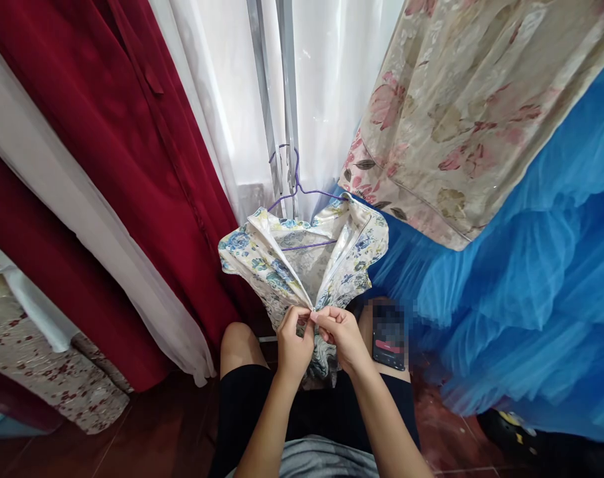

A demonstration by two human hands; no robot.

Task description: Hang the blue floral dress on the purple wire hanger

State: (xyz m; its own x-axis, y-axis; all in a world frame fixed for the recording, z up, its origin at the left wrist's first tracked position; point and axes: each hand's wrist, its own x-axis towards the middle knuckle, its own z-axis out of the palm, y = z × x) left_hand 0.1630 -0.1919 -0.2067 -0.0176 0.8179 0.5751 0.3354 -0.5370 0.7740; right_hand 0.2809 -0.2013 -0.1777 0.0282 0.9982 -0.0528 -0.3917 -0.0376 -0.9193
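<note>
A white dress with blue and yellow flowers (pixel 277 269) hangs on a purple wire hanger (pixel 299 174) in front of me. Its zip opening spreads in a V, showing the pale lining, and narrows to a point at my hands. There my left hand (pixel 296 338) is closed in a pinch on the fabric edge. My right hand (pixel 342 335) pinches the dress at the bottom of the V, fingertips almost touching those of the left. Whether a zip pull is between the fingers is hidden. The lower dress hangs bunched between my knees.
Red drapes (pixel 182 172) and a white curtain (pixel 212 99) hang at left and behind. On the right are a beige floral gown (pixel 446 126) and blue tulle (pixel 511 285). A phone (pixel 389 335) rests on my right thigh. Grey metal poles (pixel 288 86) stand behind the hanger.
</note>
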